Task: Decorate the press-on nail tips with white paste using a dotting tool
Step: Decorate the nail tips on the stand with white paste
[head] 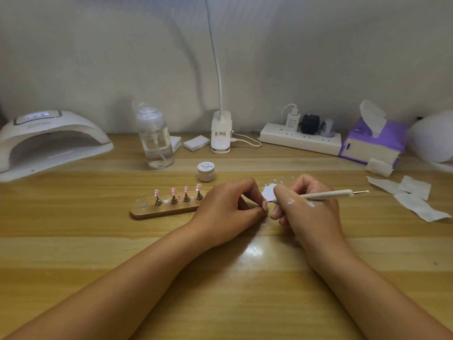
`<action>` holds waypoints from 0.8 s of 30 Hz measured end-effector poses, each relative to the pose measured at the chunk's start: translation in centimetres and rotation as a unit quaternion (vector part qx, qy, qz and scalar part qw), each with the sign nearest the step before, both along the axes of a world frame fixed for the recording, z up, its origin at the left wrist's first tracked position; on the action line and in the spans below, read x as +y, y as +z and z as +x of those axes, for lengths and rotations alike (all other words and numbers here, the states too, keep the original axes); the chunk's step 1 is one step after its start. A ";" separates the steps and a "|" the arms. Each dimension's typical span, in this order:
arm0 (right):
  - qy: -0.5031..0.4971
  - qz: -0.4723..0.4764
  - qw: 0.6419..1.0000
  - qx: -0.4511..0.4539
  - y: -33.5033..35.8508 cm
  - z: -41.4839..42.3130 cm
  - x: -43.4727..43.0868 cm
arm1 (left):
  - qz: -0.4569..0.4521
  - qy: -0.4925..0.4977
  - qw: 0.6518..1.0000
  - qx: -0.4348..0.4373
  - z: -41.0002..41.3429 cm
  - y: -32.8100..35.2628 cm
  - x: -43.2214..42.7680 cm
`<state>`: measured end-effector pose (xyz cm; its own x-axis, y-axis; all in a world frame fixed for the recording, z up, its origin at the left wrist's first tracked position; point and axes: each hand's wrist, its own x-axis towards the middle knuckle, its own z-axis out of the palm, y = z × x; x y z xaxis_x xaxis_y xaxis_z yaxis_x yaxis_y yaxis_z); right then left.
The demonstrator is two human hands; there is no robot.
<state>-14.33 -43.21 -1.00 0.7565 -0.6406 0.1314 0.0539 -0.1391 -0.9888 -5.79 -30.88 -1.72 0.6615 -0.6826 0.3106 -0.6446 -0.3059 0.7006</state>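
One view on record, from a wide-angle camera worn on my head. It faces forward and down across the bench (98, 253). My left hand (225, 207) and right hand (308, 207) sit near centre frame, close to the lens. Both forearms enter from the bottom corners. The far bench edge crosses mid-frame, and the draped backdrop (318, 57) fills the upper part.

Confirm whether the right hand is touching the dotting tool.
Touching. The head view shows the right hand gripping the dotting tool, fingers curled round its shaft near the working end.
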 end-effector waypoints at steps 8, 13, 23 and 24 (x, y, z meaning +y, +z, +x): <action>-0.004 0.004 1.000 -0.003 -0.1 0.0 0.0 | -0.002 -0.001 1.000 0.003 0.1 -0.1 0.0; -0.087 -0.045 0.993 -0.064 -0.1 0.0 -0.4 | -0.010 -0.003 1.000 0.024 0.2 -0.4 -0.1; -0.101 -0.047 0.994 0.020 -0.4 0.2 -3.4 | -0.011 0.001 1.000 0.025 0.3 -0.5 0.0; -0.099 -0.055 0.993 0.029 -0.4 0.1 -3.3 | -0.010 0.000 1.000 0.024 0.3 -0.5 0.0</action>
